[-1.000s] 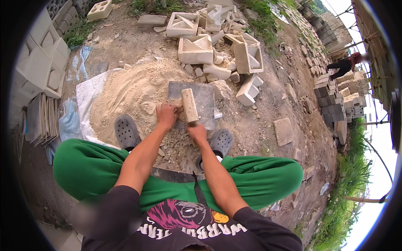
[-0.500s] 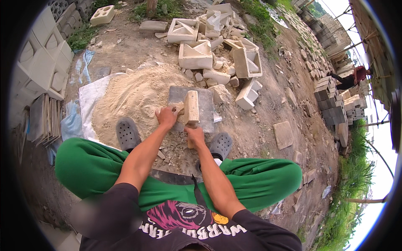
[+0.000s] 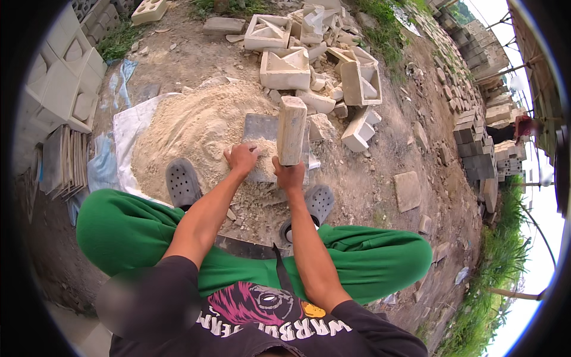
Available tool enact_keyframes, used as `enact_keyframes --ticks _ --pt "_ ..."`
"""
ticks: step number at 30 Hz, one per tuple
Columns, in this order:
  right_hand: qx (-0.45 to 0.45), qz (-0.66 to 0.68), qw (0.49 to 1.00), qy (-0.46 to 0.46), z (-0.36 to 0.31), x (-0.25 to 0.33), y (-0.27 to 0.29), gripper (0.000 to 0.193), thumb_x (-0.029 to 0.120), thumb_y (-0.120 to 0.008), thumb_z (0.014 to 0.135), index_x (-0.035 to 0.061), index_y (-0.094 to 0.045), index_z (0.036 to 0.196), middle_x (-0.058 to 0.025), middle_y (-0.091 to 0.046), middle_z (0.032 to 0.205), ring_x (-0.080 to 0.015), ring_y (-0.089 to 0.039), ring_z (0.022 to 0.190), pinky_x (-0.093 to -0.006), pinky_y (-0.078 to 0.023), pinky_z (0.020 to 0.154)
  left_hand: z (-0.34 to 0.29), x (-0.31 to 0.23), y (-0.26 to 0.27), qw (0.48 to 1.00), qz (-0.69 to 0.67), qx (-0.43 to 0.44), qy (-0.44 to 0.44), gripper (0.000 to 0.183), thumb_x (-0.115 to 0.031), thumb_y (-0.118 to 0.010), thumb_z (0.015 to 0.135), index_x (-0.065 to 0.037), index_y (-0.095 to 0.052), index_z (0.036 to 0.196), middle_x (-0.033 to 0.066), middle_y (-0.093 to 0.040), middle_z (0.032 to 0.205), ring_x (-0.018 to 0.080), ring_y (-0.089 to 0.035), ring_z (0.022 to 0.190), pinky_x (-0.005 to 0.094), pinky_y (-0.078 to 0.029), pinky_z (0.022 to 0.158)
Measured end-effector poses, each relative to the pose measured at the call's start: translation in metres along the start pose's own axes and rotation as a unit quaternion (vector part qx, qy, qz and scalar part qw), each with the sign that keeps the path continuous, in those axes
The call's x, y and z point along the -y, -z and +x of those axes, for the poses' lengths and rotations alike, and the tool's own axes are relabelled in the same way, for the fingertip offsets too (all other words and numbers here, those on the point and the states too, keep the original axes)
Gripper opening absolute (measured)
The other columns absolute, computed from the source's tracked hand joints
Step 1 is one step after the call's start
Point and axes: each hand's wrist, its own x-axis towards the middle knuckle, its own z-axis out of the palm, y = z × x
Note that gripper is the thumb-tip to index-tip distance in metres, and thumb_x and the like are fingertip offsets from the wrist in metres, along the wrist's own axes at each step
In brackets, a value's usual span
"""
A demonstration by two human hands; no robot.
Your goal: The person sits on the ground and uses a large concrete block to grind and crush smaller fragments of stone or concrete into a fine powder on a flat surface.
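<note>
My right hand [image 3: 290, 177] is closed around the handle of a wooden mallet [image 3: 291, 132]. Its long, blocky head is raised over the right part of a dark flat plate [image 3: 253, 124] on the ground. At the plate's left side, my left hand [image 3: 242, 158] rests low against pale crumbs, its thumb and fingers apart; what lies under the palm is hidden. A heap of pale crushed powder [image 3: 178, 131] spreads left of the plate, partly on a white sheet [image 3: 126, 128].
Broken cream-coloured moulded blocks [image 3: 285, 70] lie in a pile beyond the plate. Pale blocks [image 3: 53, 89] are stacked at left, beside leaning thin boards [image 3: 62, 157]. A flat slab [image 3: 407, 191] lies at right. Another person [image 3: 514, 130] is by grey blocks at far right.
The mallet has risen from the plate and its head now looks larger. My right hand has come up with it. My left hand stays beside the plate, fingers shifted slightly.
</note>
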Motion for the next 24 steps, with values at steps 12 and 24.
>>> enact_keyframes --ticks 12,24 --pt "0.010 0.035 0.990 -0.136 -0.005 0.019 0.006 0.029 0.021 -0.075 0.074 -0.0043 -0.070 0.087 -0.0123 -0.070 0.069 -0.0186 -0.065 0.052 -0.0329 -0.050 0.051 0.003 0.009 0.000 1.000 0.016 0.008 0.007 0.025 -0.044 -0.067 0.088 -0.027 -0.080 0.101 0.0053 -0.074 0.101 0.0254 -0.063 0.107 0.0493 -0.020 0.112" --pt "0.088 -0.054 0.971 -0.215 -0.028 -0.029 -0.028 0.044 0.032 -0.077 0.070 -0.0018 -0.071 0.098 -0.0222 -0.072 0.088 -0.0351 -0.072 0.082 -0.0420 -0.055 0.073 0.008 0.008 0.003 0.999 -0.011 0.025 0.023 0.029 -0.048 -0.069 0.084 -0.024 -0.080 0.096 0.0053 -0.075 0.099 0.0246 -0.067 0.098 0.0501 -0.023 0.110"
